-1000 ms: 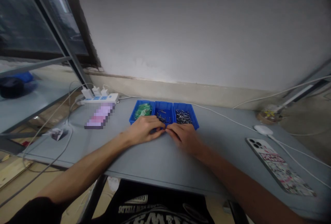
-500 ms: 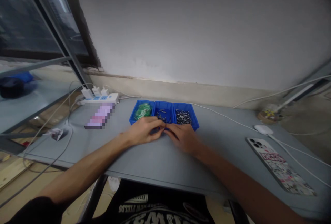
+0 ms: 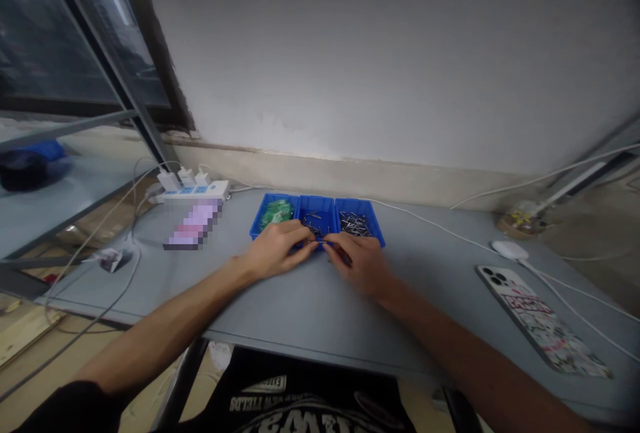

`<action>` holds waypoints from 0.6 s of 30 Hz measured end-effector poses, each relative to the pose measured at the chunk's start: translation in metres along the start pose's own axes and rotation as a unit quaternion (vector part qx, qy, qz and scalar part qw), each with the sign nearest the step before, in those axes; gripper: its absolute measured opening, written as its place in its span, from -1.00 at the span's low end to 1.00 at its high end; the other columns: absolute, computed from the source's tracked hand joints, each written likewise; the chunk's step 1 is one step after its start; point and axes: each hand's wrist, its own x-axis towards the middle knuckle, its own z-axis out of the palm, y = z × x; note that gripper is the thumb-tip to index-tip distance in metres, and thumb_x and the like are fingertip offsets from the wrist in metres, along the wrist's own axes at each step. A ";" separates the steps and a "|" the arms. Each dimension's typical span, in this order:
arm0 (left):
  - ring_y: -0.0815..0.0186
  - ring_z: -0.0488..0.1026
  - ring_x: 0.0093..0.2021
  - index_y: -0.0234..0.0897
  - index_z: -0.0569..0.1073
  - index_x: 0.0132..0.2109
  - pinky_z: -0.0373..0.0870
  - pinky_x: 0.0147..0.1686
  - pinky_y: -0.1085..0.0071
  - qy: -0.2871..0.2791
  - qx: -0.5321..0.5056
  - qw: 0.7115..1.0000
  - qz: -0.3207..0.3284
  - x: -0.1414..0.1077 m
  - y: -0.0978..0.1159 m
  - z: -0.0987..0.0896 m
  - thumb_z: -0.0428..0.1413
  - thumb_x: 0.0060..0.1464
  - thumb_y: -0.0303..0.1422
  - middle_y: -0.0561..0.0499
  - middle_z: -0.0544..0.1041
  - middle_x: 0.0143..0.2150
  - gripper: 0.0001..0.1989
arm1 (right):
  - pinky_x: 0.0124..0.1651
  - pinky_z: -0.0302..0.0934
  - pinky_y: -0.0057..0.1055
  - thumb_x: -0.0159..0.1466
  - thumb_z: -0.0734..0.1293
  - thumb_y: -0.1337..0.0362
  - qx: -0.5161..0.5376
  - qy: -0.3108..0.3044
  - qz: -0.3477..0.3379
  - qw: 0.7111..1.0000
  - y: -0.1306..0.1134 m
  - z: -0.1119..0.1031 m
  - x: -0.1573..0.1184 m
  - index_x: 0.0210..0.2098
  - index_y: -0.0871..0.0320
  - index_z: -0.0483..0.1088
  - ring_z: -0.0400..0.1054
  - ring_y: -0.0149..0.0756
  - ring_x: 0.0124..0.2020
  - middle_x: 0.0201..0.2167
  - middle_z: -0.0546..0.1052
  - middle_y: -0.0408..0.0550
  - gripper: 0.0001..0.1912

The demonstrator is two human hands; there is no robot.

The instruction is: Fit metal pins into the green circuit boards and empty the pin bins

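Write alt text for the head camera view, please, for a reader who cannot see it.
The left hand and right hand meet at a row of three blue plastic bins on a grey table. The bins hold green pieces and thin metal pins.

**Head-worn camera, looking forward and down**
Close above the bench (image 3: 300, 313), facing the wall (image 3: 380, 59), blue tray (image 3: 315, 197) centred ahead.

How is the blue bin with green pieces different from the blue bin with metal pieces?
The left blue bin holds green pieces, but the right blue bin holds thin dark metal pieces. The green pieces form one clump, while the metal pieces lie crisscrossed. Both bins are open-topped and sit on the grey table.
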 end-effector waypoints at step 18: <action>0.29 0.44 -0.25 -0.25 0.48 -0.14 0.40 -0.23 0.33 0.001 0.018 1.000 0.013 -0.001 -0.002 0.001 -0.03 0.28 -0.39 -0.03 0.51 -0.29 -0.81 | -0.32 0.15 -0.45 0.46 0.16 0.20 0.016 -0.026 -0.011 0.999 -0.001 -0.003 0.001 -0.25 0.13 0.43 0.41 -0.42 -0.45 -0.41 0.58 -0.13 -0.73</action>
